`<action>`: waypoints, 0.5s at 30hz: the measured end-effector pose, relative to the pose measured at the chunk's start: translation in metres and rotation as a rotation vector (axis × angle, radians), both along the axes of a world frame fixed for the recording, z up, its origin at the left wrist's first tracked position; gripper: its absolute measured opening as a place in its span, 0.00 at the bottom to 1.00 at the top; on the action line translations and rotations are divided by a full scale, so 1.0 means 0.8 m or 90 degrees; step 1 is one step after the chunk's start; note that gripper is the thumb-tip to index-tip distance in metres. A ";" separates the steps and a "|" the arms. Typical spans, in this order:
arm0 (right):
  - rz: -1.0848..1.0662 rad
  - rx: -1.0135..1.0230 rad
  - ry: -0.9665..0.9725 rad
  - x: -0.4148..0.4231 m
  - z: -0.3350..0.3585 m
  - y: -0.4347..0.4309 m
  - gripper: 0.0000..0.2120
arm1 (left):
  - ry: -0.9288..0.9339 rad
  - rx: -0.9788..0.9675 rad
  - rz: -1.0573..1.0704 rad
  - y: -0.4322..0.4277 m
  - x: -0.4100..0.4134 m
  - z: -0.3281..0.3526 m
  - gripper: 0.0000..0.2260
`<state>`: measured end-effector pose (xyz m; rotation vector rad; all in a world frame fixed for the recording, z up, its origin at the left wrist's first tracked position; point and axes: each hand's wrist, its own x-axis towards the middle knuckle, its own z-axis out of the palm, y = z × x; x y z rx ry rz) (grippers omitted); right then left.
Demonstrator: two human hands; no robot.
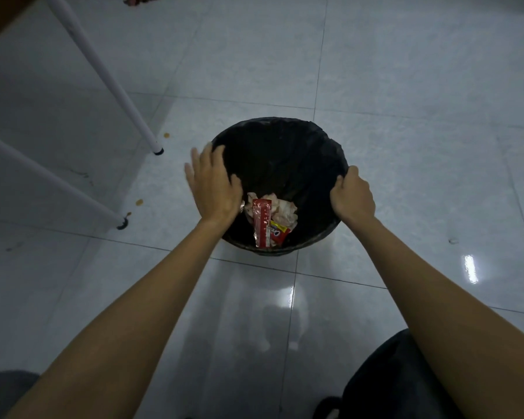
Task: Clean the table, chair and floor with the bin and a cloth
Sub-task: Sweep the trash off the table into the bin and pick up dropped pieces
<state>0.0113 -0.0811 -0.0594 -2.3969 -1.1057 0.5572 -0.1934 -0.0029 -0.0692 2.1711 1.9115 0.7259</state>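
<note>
Currently right hand [353, 196] fingers grip the rim of the round black bag-lined bin [282, 152], left hand [215, 186] lies open-fingered: lopsided lift spills red foil wrappers [262, 222].

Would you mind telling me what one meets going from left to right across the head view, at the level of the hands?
White table legs, left hand, red wrapper, right hand, small floor mark, bright reflection. The bin spans both hands, so I left it out.
</note>
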 end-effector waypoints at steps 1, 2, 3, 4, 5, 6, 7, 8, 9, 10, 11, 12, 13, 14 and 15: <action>-0.001 0.002 -0.004 0.000 0.001 -0.001 0.13 | 0.005 -0.002 0.048 0.000 -0.008 0.005 0.25; -0.003 0.004 -0.007 0.000 0.001 -0.002 0.13 | -0.011 -0.025 0.088 0.000 -0.012 0.009 0.25; -0.005 0.006 -0.009 0.001 0.002 -0.005 0.13 | -0.058 -0.070 0.119 -0.002 -0.015 0.013 0.25; -0.007 0.007 -0.011 0.002 0.002 -0.007 0.13 | -0.133 -0.129 0.143 -0.005 -0.014 0.016 0.24; -0.010 0.008 -0.013 0.004 0.003 -0.009 0.14 | -0.213 -0.183 0.153 -0.007 -0.013 0.018 0.23; -0.013 0.009 -0.015 0.008 0.003 -0.012 0.14 | -0.277 -0.216 0.149 -0.011 -0.010 0.018 0.21; -0.019 0.009 -0.016 0.012 0.004 -0.015 0.13 | -0.307 -0.227 0.140 -0.014 -0.007 0.018 0.18; -0.028 0.008 -0.017 0.019 0.004 -0.019 0.13 | -0.315 -0.227 0.129 -0.016 -0.002 0.018 0.17; -0.039 0.006 -0.018 0.026 0.005 -0.023 0.13 | -0.310 -0.223 0.118 -0.017 0.005 0.017 0.16; -0.052 0.003 -0.019 0.034 0.005 -0.028 0.13 | -0.302 -0.221 0.109 -0.019 0.014 0.018 0.15; -0.067 0.001 -0.018 0.043 0.005 -0.033 0.13 | -0.296 -0.221 0.098 -0.020 0.024 0.018 0.15; -0.082 -0.002 -0.018 0.052 0.005 -0.037 0.14 | -0.297 -0.220 0.088 -0.022 0.036 0.018 0.15; -0.097 -0.004 -0.020 0.060 0.005 -0.042 0.14 | -0.295 -0.220 0.080 -0.025 0.047 0.018 0.14; -0.116 -0.007 -0.021 0.069 0.005 -0.048 0.14 | -0.295 -0.221 0.072 -0.027 0.060 0.019 0.14; -0.134 -0.009 -0.023 0.078 0.005 -0.053 0.14 | -0.295 -0.226 0.062 -0.029 0.072 0.019 0.14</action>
